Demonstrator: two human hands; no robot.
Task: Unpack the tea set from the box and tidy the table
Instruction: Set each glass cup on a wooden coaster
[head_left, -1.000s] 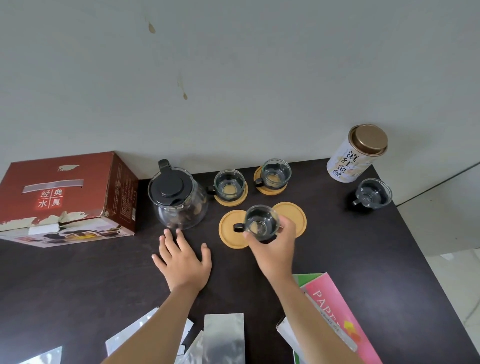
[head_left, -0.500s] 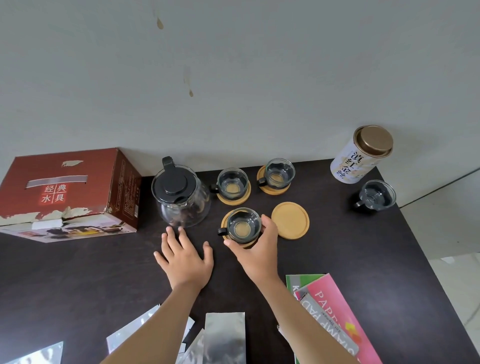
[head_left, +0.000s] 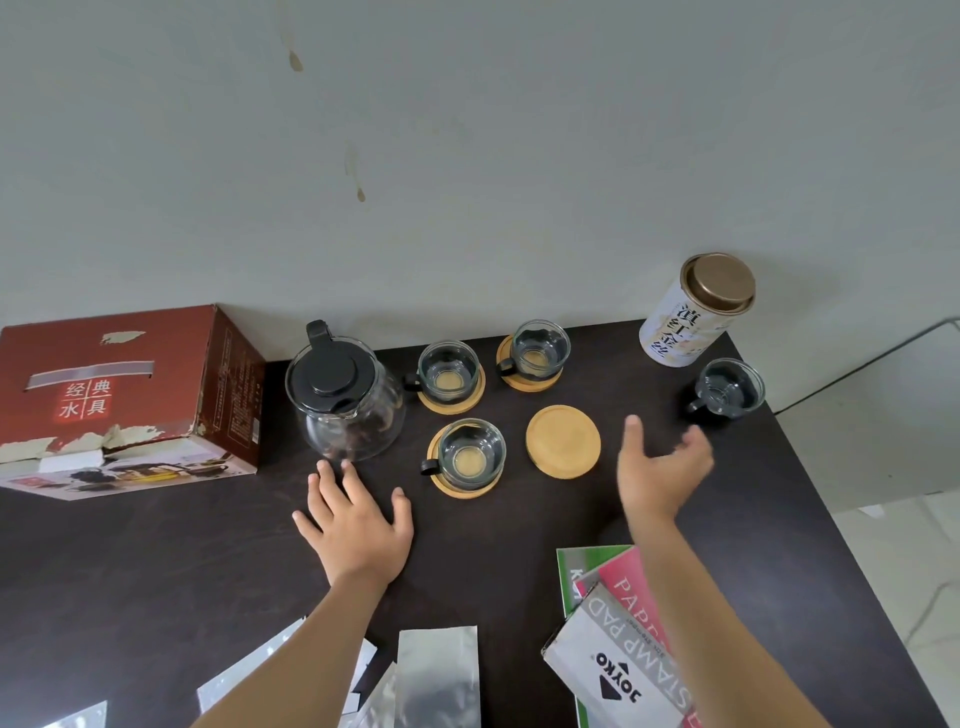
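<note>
A glass teapot (head_left: 347, 395) with a black lid stands near the red tea set box (head_left: 124, 400). Three glass cups sit on wooden coasters: one at the front (head_left: 470, 457), two behind (head_left: 449, 369) (head_left: 537, 351). One bare coaster (head_left: 563, 441) lies to the right of the front cup. A fourth cup (head_left: 730, 389) stands alone at the far right. My left hand (head_left: 358, 519) rests flat on the dark table (head_left: 156, 571), fingers spread, just in front of the teapot. My right hand (head_left: 660, 467) hovers open and empty between the bare coaster and the lone cup.
A white tea tin (head_left: 691, 312) with a gold lid stands at the back right corner. Silver foil packets (head_left: 436, 675) lie at the near edge. Stamp pad boxes (head_left: 618, 649) lie under my right forearm. The table ends at the right, with floor beyond.
My right hand set the glass cup on the front left coaster, let go, and moved right toward the lone cup. My left hand stayed flat.
</note>
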